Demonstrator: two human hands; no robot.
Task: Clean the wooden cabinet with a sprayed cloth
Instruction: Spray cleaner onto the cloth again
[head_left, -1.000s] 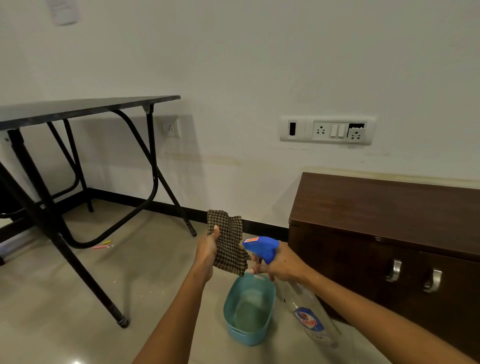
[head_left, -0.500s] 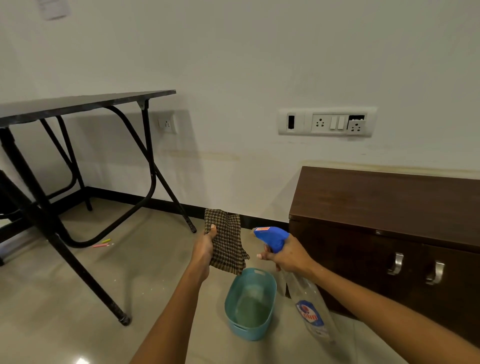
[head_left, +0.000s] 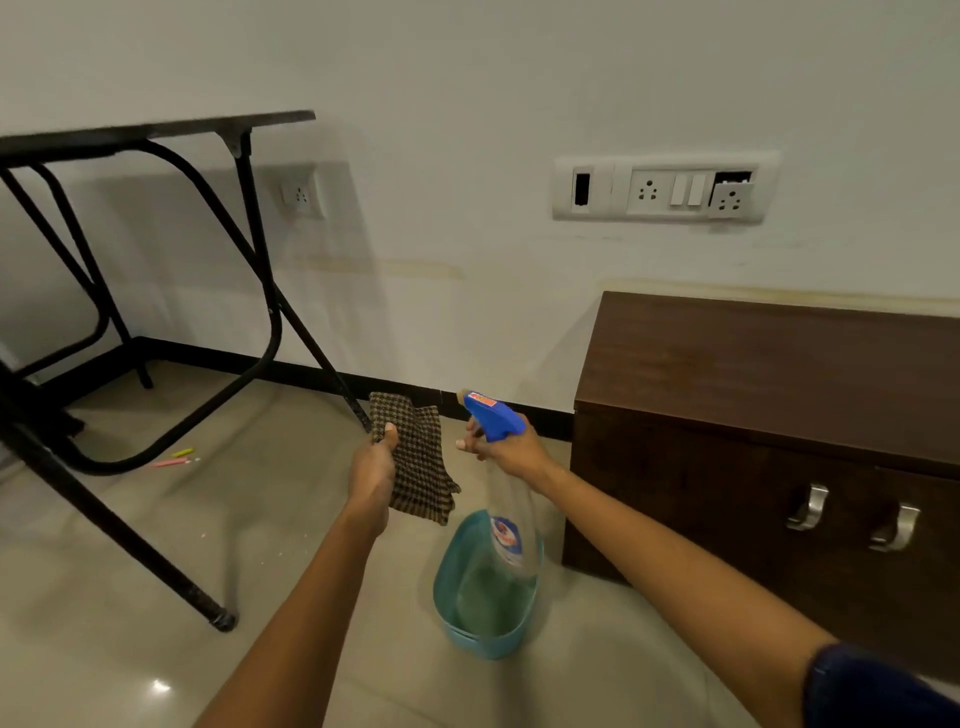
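Cloth first: the left hand (head_left: 375, 465) pinches a brown checked woven cloth (head_left: 417, 462) by its upper edge so it hangs flat, facing the nozzle. The right hand (head_left: 506, 448) grips the neck of a clear plastic spray bottle with a blue trigger head (head_left: 492, 417), aimed at it, above a teal plastic tub (head_left: 488, 587) on the floor, probably to catch drips. The dark brown wooden cabinet (head_left: 769, 415) stands just right, untouched.

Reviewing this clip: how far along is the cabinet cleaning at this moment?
Early. Done: both tools are picked up. In hand: the left hand holds the checked cloth up, while the right hand aims the spray bottle nozzle toward it, above the teal tub. Left: wiping the wooden cabinet; the cloth is not yet near it.
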